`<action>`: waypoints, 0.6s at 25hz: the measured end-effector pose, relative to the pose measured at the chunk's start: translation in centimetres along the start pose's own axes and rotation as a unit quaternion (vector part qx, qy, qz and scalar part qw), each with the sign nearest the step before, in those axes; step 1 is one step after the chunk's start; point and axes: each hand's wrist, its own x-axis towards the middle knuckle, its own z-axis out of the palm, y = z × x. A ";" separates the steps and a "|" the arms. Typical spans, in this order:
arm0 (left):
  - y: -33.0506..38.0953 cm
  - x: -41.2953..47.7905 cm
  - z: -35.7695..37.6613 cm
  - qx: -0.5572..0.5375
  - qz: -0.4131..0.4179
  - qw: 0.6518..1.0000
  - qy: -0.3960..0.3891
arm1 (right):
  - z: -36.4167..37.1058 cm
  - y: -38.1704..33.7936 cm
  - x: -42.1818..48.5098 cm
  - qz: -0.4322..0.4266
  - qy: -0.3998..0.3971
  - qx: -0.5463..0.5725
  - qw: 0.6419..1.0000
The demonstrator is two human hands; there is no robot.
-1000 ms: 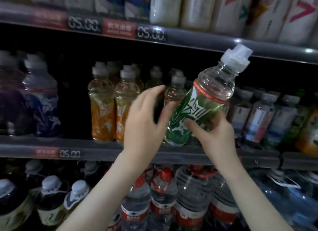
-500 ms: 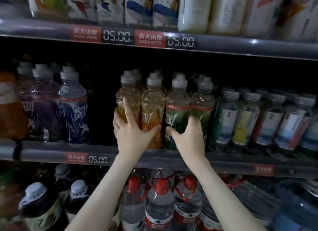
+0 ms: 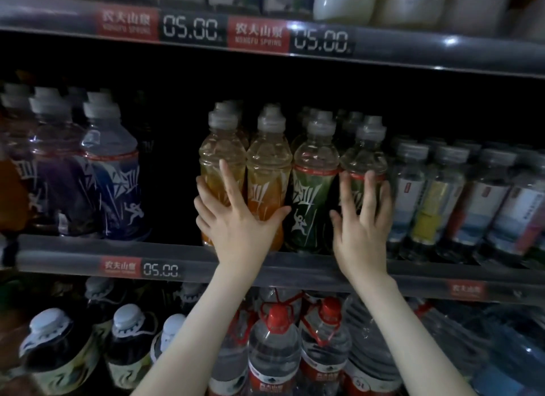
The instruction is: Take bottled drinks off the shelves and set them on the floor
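Left forearm (image 3: 188, 333) and right forearm (image 3: 413, 336) rise from the lower edge toward the frame's centre. Left hand (image 3: 236, 221), centre-left: back toward the camera, fingers straight and spread, index highest, thumb splayed rightward. Right hand (image 3: 361, 230), centre-right: back toward the camera, fingers straight and fanned, thumb out leftward. The hands are apart and level.
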 end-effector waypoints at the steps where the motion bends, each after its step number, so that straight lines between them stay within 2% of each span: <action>1: 0.1 -0.2 0.3 0.006 0.003 1.000 0.014 | 0.1 -0.2 -0.1 0.008 -0.001 0.014 1.000; 4: 0.3 -0.8 1.2 0.012 0.011 0.999 0.039 | 0.6 -2.2 -0.3 0.029 -0.012 0.044 0.999; 7: 0.4 -0.9 0.9 0.023 0.016 0.999 0.029 | 1.2 -3.7 -0.6 0.038 -0.035 0.000 0.999; 12: 0.6 -1.6 -1.5 0.057 0.001 0.996 -0.074 | -0.1 -6.3 -0.8 0.117 -0.089 0.013 0.989; 15: 0.9 -1.3 -4.6 0.070 0.001 0.984 -0.164 | -2.2 -8.8 0.1 0.186 -0.162 0.077 0.966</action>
